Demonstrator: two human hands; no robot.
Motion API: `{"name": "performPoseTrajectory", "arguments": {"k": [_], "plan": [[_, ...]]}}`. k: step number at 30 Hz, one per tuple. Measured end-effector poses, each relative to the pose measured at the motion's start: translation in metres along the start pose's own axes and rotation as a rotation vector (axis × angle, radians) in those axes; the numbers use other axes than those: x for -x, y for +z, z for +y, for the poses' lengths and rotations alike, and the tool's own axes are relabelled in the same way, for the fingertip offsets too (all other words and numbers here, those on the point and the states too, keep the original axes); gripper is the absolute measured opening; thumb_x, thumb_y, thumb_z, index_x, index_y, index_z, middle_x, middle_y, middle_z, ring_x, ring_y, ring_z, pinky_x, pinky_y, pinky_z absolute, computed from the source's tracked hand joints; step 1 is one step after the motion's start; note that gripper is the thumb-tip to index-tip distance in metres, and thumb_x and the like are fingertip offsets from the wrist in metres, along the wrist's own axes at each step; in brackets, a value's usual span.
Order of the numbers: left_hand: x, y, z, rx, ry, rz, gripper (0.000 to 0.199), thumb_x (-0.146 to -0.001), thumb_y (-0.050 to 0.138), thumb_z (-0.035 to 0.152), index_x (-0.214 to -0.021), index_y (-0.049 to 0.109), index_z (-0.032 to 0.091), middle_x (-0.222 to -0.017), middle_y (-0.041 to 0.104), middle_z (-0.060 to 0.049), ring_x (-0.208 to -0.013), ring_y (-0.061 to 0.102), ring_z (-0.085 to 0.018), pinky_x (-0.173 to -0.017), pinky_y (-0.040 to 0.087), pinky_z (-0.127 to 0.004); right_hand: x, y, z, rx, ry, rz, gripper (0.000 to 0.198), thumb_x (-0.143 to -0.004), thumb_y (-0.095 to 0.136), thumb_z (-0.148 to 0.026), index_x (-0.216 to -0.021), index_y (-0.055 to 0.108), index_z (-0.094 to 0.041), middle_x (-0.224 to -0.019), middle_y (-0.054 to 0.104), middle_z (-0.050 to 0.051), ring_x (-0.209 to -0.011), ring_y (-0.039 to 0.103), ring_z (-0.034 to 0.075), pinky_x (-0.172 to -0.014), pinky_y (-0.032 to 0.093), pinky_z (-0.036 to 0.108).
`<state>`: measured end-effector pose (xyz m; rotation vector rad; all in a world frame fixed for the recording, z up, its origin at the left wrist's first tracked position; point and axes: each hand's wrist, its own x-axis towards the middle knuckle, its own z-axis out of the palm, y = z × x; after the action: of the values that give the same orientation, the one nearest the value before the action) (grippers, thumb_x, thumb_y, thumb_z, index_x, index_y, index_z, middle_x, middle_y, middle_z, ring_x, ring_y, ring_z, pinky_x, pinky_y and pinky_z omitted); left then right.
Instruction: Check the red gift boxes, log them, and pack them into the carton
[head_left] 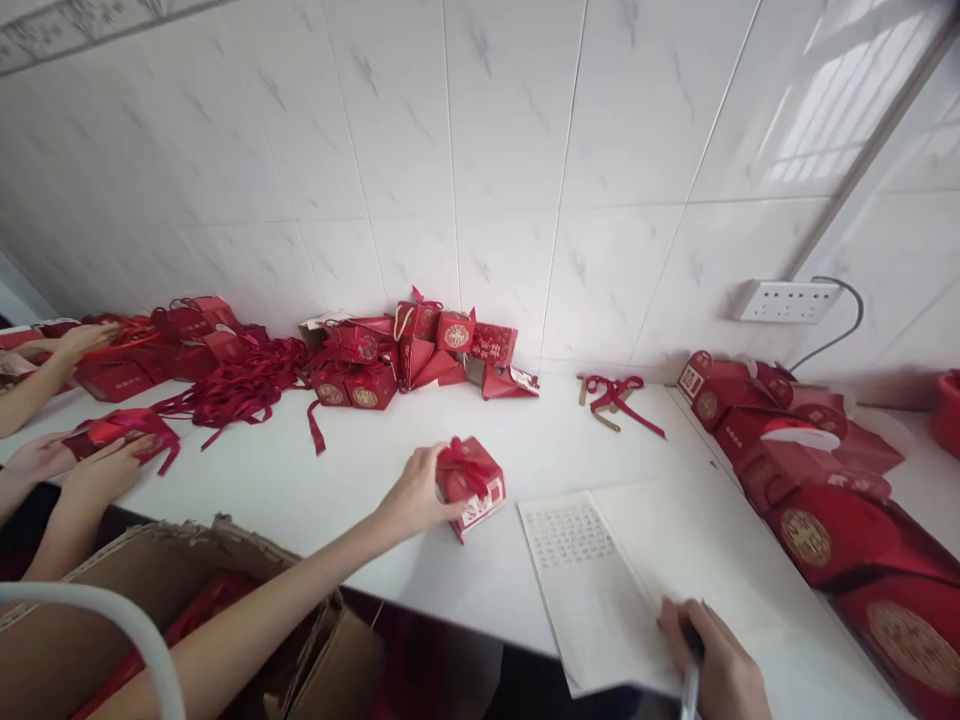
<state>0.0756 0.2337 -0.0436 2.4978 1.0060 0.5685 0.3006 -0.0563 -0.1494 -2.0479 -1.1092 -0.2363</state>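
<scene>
My left hand grips a small red gift box with a dark red ribbon bow on top, held at the table's surface. Gold and white printing shows on its near side. Lower right, my right hand is closed around a pen, beside an open notebook. Rows of handwritten marks fill the upper part of the notebook's left page, and the right page looks blank. The pen's tip is hidden, so I cannot tell whether it touches the paper.
Red boxes and a ribbon pile lie along the wall. Larger red boxes line the right side, below a socket strip. Another person's hands hold a red box at left. A cardboard carton stands below the table edge.
</scene>
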Motion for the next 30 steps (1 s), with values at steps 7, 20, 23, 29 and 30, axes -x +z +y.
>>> {"name": "performPoseTrajectory", "arguments": {"k": [7,20,23,29,30], "plan": [[0.05,0.003,0.044,-0.244,0.064,-0.218,0.05,-0.079,0.055,0.047,-0.118,0.049,0.015,-0.105,0.058,-0.011,-0.099,0.057,-0.029,-0.083,0.046,-0.042,-0.017,-0.006,-0.039,-0.148,-0.067,0.018,0.039,-0.094,0.041,-0.049,-0.069,0.05,-0.02,-0.064,0.057,0.004,-0.051,0.05,0.015,-0.049,0.039,0.026],[0.011,-0.001,0.057,0.081,0.248,-0.164,0.018,-0.086,0.046,0.029,-0.084,0.063,0.02,-0.089,0.061,-0.003,-0.093,0.054,-0.02,-0.086,0.044,-0.036,-0.097,0.037,-0.111,-0.576,0.085,-0.157,0.028,-0.082,0.056,-0.047,-0.083,0.053,-0.02,-0.082,0.063,0.006,-0.076,0.06,0.022,-0.067,0.045,0.034],[0.002,0.011,0.048,0.149,0.272,-0.187,0.019,-0.086,0.049,0.032,-0.091,0.064,0.021,-0.095,0.06,-0.004,-0.098,0.052,-0.021,-0.089,0.045,-0.038,-0.114,0.05,-0.109,-0.711,0.143,-0.252,0.032,-0.076,0.061,-0.049,-0.081,0.052,-0.019,-0.074,0.062,0.005,-0.072,0.059,0.021,-0.065,0.046,0.033],[0.006,0.022,0.039,0.198,0.32,-0.122,0.012,-0.083,0.055,0.03,-0.085,0.063,0.021,-0.103,0.057,-0.006,-0.107,0.049,-0.022,-0.095,0.042,-0.042,-0.114,0.056,-0.115,-0.786,0.12,-0.281,0.027,-0.073,0.063,-0.043,-0.075,0.052,-0.019,-0.067,0.056,0.0,-0.062,0.054,0.017,-0.058,0.043,0.029],[0.007,0.024,0.038,0.21,0.33,-0.119,0.011,-0.082,0.056,0.029,-0.083,0.062,0.021,-0.107,0.056,-0.006,-0.111,0.048,-0.023,-0.098,0.04,-0.043,-0.111,0.054,-0.118,-0.793,0.117,-0.259,0.025,-0.074,0.063,-0.042,-0.076,0.052,-0.019,-0.068,0.056,0.0,-0.063,0.054,0.017,-0.058,0.043,0.029]]}}
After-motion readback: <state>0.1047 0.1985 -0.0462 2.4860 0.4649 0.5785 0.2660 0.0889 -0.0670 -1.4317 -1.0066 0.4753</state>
